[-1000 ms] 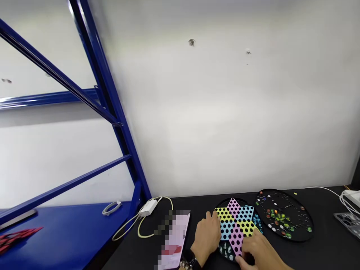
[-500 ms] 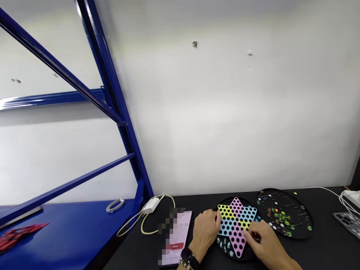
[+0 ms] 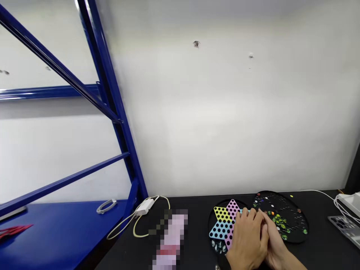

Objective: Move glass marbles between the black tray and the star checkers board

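My left hand (image 3: 249,238) and my right hand (image 3: 273,240) are pressed together over the right side of a star-shaped Chinese checkers board (image 3: 221,229). Yellow, pink and blue sections full of round holes make up the board, whose right part is hidden under my hands. Both sets of fingers are bent and close together; whatever they grip is out of sight. Beneath the board lies a round black tray (image 3: 209,225), with clear marbles (image 3: 218,246) showing at its lower left. A dark watch band (image 3: 223,261) is on my left wrist.
A second round black tray (image 3: 295,235) holds several coloured marbles (image 3: 279,221). At the left are a phone (image 3: 171,236) and a white adapter (image 3: 144,207) with its cable. Another phone (image 3: 345,227) and a white device with cables (image 3: 350,202) sit at the right. A blue metal frame (image 3: 123,112) rises at left.
My left hand has left the board's left side and moved right, against my right hand. My right hand has shifted slightly right. The view has turned a little.
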`<state>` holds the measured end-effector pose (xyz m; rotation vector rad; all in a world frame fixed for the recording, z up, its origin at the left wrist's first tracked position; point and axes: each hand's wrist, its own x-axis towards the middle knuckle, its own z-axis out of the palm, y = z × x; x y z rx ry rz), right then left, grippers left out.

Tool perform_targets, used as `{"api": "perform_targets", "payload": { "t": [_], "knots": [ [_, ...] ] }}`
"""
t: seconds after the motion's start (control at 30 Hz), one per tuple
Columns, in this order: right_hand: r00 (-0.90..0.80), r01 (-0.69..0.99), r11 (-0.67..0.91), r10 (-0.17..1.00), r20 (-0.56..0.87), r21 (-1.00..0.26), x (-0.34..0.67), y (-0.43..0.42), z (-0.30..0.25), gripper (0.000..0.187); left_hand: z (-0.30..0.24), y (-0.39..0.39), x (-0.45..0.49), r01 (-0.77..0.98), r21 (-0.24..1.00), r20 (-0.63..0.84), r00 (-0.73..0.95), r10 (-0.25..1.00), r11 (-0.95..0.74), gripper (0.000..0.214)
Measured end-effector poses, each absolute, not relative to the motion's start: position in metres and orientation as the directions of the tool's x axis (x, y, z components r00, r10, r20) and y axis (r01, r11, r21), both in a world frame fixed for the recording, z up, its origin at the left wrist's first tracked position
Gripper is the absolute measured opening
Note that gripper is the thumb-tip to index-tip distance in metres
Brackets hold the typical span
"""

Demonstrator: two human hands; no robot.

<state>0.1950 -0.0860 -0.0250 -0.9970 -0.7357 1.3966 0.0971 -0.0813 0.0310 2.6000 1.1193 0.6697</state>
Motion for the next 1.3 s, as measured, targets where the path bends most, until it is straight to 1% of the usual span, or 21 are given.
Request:
{"api": "perform_targets", "payload": {
  "t": [0.1,0.13,0.17,0.2,0.23,0.27,0.3,0.33,0.4,0.43,0.5,0.6,0.67,0.73,0.83,0.87,0.93,1.03,1.17,1.23,1.3],
  "knots": [
    [0.143,-0.433,-0.137,0.965,-0.218,-0.891,0.206,-0.079,-0.021,0.051,0.033,-0.08,0.088,0.577,0.453,0.333,0.597,0.729,-0.68,0.022],
    [0.197,-0.352,-0.114,0.961,-0.193,-0.929,0.212,-0.077,-0.019,0.051,0.034,-0.079,0.081,0.576,0.472,0.344,0.576,0.741,-0.667,0.025],
    [0.265,-0.205,-0.065,0.957,-0.119,-0.977,0.22,-0.075,-0.017,0.052,0.036,-0.077,0.073,0.594,0.48,0.354,0.542,0.762,-0.645,0.029],
    [0.325,0.003,-0.012,0.946,-0.011,-1.0,0.229,-0.074,-0.016,0.052,0.038,-0.075,0.063,0.623,0.47,0.336,0.528,0.78,-0.625,0.033],
    [0.358,0.247,0.021,0.927,0.112,-0.969,0.239,-0.074,-0.015,0.05,0.038,-0.072,0.051,0.675,0.454,0.299,0.5,0.813,-0.582,0.035],
    [0.357,0.483,0.025,0.907,0.222,-0.875,0.25,-0.074,-0.015,0.048,0.038,-0.069,0.038,0.727,0.425,0.255,0.476,0.842,-0.539,0.036],
    [0.344,0.668,-0.022,0.895,0.283,-0.743,0.261,-0.073,-0.017,0.045,0.037,-0.067,0.026,0.779,0.384,0.2,0.454,0.868,-0.496,0.039],
    [0.338,0.788,-0.09,0.89,0.305,-0.609,0.272,-0.073,-0.02,0.042,0.035,-0.066,0.013,0.829,0.331,0.158,0.421,0.893,-0.45,0.044],
    [0.35,0.892,-0.219,0.889,0.297,-0.395,0.289,-0.071,-0.029,0.039,0.029,-0.068,-0.007,0.887,0.238,0.105,0.382,0.918,-0.396,0.057],
    [0.35,0.911,-0.251,0.89,0.292,-0.326,0.296,-0.07,-0.034,0.039,0.025,-0.071,-0.015,0.897,0.213,0.09,0.378,0.922,-0.388,0.065],
    [0.327,0.936,-0.262,0.894,0.307,-0.235,0.306,-0.067,-0.044,0.039,0.018,-0.077,-0.025,0.898,0.204,0.051,0.387,0.921,-0.389,0.073],
    [0.266,0.964,-0.236,0.877,0.4,-0.121,0.311,-0.064,-0.051,0.035,0.012,-0.083,-0.03,0.891,0.243,0.008,0.395,0.919,-0.385,0.067],
    [0.221,0.975,-0.208,0.86,0.46,-0.079,0.306,-0.064,-0.049,0.032,0.011,-0.084,-0.032,0.885,0.269,0.008,0.393,0.919,-0.381,0.063],
    [0.173,0.984,-0.126,0.856,0.487,-0.127,0.293,-0.066,-0.044,0.031,0.012,-0.083,-0.035,0.874,0.286,0.034,0.401,0.915,-0.394,0.057],
    [0.054,0.955,0.094,0.877,0.478,-0.28,0.263,-0.072,-0.038,0.027,0.014,-0.079,-0.04,0.854,0.276,0.102,0.43,0.897,-0.441,0.035],
    [0.014,0.937,0.153,0.882,0.471,-0.314,0.253,-0.074,-0.038,0.025,0.014,-0.076,-0.042,0.851,0.264,0.123,0.437,0.891,-0.454,0.027],
    [-0.041,0.917,0.218,0.885,0.464,-0.334,0.234,-0.078,-0.039,0.022,0.013,-0.071,-0.046,0.859,0.235,0.149,0.432,0.89,-0.456,0.023],
    [-0.054,0.926,0.218,0.884,0.464,-0.308,0.217,-0.081,-0.041,0.019,0.011,-0.06,-0.051,0.883,0.185,0.161,0.406,0.9,-0.432,0.029],
    [-0.058,0.933,0.203,0.9,0.431,-0.298,0.211,-0.084,-0.037,0.019,0.013,-0.048,-0.049,0.913,0.149,0.131,0.362,0.923,-0.379,0.034],
    [-0.059,0.93,0.201,0.908,0.414,-0.307,0.209,-0.086,-0.033,0.021,0.015,-0.044,-0.044,0.917,0.144,0.13,0.355,0.926,-0.372,0.034],
    [-0.06,0.928,0.201,0.913,0.404,-0.314,0.205,-0.089,-0.031,0.023,0.016,-0.041,-0.038,0.921,0.109,0.146,0.359,0.922,-0.375,0.032]
  ]
}}
